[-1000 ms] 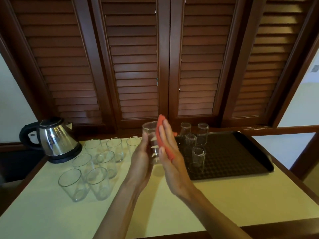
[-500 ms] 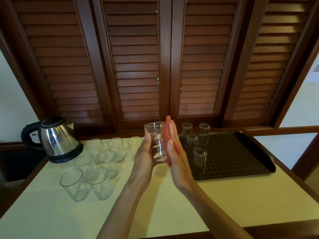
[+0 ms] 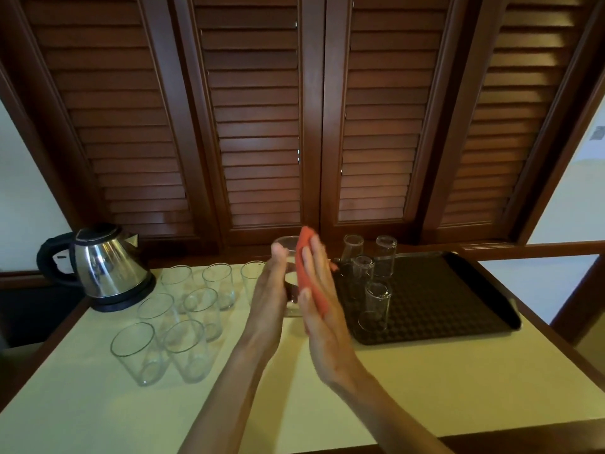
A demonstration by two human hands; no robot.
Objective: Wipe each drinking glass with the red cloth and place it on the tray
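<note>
"Where is the glass now?"

"Up in the air between the hands. The left hand point(image 3: 268, 290) has its fingers curled round the glass point(image 3: 289, 276). It stands upright, open end up. The right hand point(image 3: 319, 290) is flat, fingers straight, pressing the red cloth point(image 3: 306, 267) on the glass's right side."

"Which way is the tray?"

"The tray point(image 3: 458, 290) is just to the right, so I think the right hand is nearer, but the left one has the glass. The tray is dark and bumpy. Four clear glasses point(image 3: 376, 303) stand upside down there. More smooth glasses point(image 3: 190, 348) wait on the left, near a shiny kettle point(image 3: 104, 267)."
</note>
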